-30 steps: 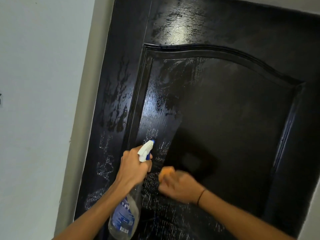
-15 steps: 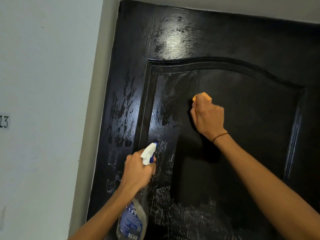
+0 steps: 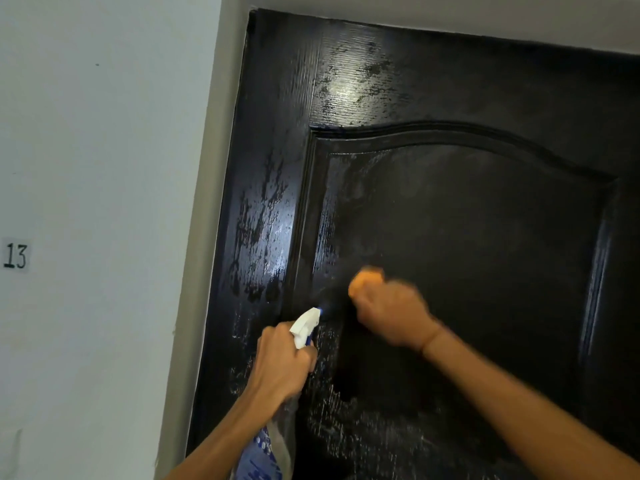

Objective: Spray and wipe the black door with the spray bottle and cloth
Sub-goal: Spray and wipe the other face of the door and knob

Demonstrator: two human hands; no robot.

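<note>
Door [image 3: 485, 254]: our right hand [image 3: 391, 315], clutching cloth [image 3: 367, 278], dropped toward 7 o'clock; left hand [image 3: 284, 362] still grips spray bottle [image 3: 266, 445].

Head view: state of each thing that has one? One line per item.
black door: shut in its frame, wet streaks on left stile and lower panel.
spray bottle: gripped by left hand, nozzle aimed at the door.
cloth: orange, bunched in right hand, against the door panel, blurred.
number label: stuck on the wall, reads 13.
</note>
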